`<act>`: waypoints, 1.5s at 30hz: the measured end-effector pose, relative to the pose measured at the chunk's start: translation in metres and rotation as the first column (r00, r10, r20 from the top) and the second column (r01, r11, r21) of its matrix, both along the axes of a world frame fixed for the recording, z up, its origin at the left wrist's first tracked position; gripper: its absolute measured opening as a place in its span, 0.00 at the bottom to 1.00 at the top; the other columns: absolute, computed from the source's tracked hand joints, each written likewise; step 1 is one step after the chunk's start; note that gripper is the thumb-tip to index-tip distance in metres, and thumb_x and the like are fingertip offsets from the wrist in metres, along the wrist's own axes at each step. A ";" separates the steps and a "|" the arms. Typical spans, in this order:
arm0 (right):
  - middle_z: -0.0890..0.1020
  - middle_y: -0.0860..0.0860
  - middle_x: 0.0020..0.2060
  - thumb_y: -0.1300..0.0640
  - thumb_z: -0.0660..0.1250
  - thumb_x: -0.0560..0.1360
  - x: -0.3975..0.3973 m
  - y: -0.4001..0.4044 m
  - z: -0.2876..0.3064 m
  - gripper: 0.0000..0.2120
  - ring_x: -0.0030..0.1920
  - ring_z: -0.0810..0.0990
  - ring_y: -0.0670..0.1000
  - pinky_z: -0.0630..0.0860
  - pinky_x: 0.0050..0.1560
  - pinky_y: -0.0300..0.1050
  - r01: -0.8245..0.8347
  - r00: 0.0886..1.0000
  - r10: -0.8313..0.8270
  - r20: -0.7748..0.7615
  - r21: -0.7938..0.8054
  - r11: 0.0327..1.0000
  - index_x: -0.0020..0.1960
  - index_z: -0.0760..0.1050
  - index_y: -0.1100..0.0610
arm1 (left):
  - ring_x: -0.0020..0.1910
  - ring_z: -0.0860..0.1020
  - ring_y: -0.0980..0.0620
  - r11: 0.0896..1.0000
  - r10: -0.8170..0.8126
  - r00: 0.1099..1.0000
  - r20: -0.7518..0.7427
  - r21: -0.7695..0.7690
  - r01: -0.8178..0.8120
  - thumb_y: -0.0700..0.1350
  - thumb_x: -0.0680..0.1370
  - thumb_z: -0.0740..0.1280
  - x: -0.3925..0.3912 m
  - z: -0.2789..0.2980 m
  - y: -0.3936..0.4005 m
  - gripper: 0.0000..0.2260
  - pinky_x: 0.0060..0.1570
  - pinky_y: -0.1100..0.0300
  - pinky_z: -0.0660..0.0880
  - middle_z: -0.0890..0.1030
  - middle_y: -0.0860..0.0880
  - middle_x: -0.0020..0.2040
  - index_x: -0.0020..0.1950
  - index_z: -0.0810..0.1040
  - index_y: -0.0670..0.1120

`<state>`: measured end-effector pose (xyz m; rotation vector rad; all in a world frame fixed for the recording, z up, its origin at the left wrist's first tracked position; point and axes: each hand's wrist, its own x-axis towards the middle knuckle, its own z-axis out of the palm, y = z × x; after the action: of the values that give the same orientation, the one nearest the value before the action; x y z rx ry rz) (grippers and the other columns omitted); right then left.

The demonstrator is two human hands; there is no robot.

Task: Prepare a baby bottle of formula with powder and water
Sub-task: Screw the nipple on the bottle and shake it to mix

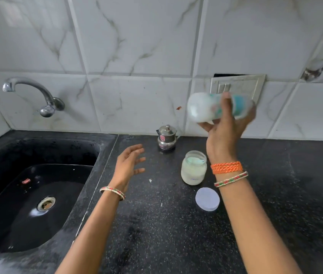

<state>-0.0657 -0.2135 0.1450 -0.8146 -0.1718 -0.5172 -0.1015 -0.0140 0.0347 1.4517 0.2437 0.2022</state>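
Shiny metal tap (30, 91), speckled stone counter (176, 224)

Motion-blurred baby bottle (216, 108), markings unreadable.

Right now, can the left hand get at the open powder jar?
Probably yes: the left hand hovers open and holds nothing, the jar stands just to its right, and only bare counter lies between them.
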 end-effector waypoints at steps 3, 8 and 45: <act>0.74 0.52 0.57 0.61 0.74 0.69 -0.013 0.015 -0.013 0.33 0.49 0.79 0.48 0.79 0.49 0.54 -0.128 0.990 0.140 -0.003 -0.426 0.896 0.64 0.59 0.44 | 0.47 0.80 0.50 0.999 0.039 0.999 0.009 0.004 -0.039 0.41 0.79 0.60 0.004 -0.004 0.008 0.09 0.42 0.54 0.79 0.82 0.49 0.55 0.54 0.79 0.49; 0.72 0.46 0.58 0.62 0.75 0.68 -0.007 0.018 -0.018 0.38 0.49 0.79 0.41 0.79 0.46 0.39 0.063 0.984 0.022 0.176 -0.463 0.884 0.70 0.56 0.52 | 0.45 0.80 0.51 0.998 0.060 0.998 0.028 0.018 -0.060 0.37 0.79 0.59 0.009 0.003 0.004 0.11 0.41 0.55 0.79 0.83 0.49 0.50 0.52 0.80 0.47; 0.73 0.53 0.61 0.58 0.75 0.69 0.004 -0.001 -0.037 0.44 0.53 0.81 0.51 0.82 0.43 0.57 -0.314 0.934 0.315 -0.169 -0.809 0.497 0.73 0.50 0.44 | 0.48 0.82 0.48 0.882 -0.396 0.894 0.211 -0.185 0.434 0.60 0.64 0.76 -0.017 0.015 -0.028 0.28 0.32 0.54 0.80 0.82 0.47 0.53 0.59 0.72 0.53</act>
<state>-0.0615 -0.2140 0.1085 -1.6874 -0.5948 -0.0372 -0.1187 -0.0418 0.0496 1.2169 -0.1835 -0.0559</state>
